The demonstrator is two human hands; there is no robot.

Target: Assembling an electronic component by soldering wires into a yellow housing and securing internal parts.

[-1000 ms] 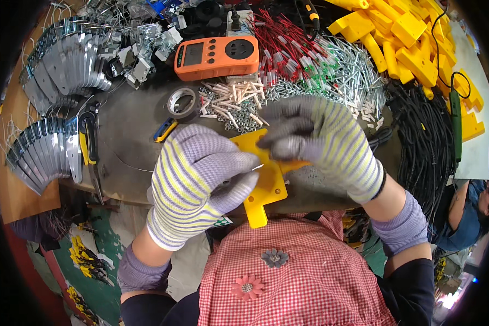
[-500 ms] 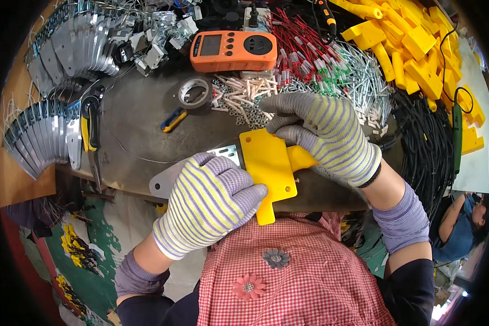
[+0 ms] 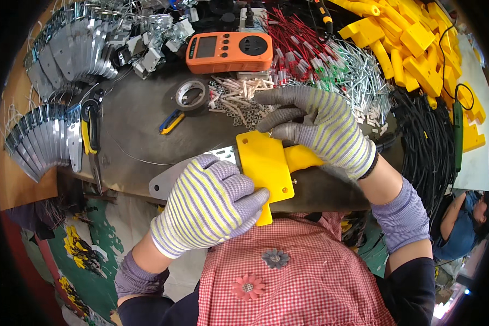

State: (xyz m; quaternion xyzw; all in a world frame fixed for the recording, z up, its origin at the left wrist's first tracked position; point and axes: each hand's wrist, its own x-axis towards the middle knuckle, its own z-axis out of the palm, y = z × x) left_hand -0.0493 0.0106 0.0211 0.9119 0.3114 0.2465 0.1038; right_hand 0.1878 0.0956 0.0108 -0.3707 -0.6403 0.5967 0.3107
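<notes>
Yellow plastic housing (image 3: 266, 163) is now lying flatter and lower over the near edge of the dark worktable (image 3: 136, 136) than a second ago, when both gloved hands were bunched over it; since then the hands are spreading apart. Left hand (image 3: 209, 204) is sliding toward the person, palm down, fingers curled over the housing's near left corner and over the grey metal plate (image 3: 171, 179) poking out from beneath it. Right hand (image 3: 320, 127) is pinching the far right side, fingers half closed around the housing's thicker neck. Reading this as the plate being seated or lined up under the housing, a fitting step under way rather than finished. Housing is showing a flat rectangular face with rounded corners, small screw holes near the edges, a narrow tab hanging off the table edge. Beyond: orange meter (image 3: 228, 51), tape roll (image 3: 192, 93), heap of yellow parts (image 3: 413, 43).
</notes>
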